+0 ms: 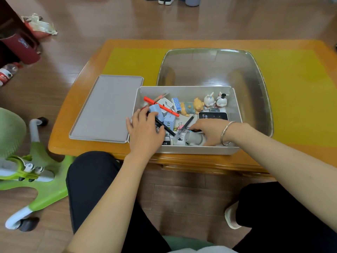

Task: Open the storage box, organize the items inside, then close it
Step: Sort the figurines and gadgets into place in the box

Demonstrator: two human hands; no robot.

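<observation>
Both hands in storage box, near table edge, lid off at left. Left hand spread on blue adapter; right hand grip: can't tell. Ceramic rabbits prob. fragile, lift by body; pens light, slippery.

Both forearms are bare, with no sleeves showing, and neither the left hand nor the right hand wears a glove. A thin silver bangle circles the right wrist. The legs are covered by dark trousers, and a pale slipper shows on the right foot.
</observation>
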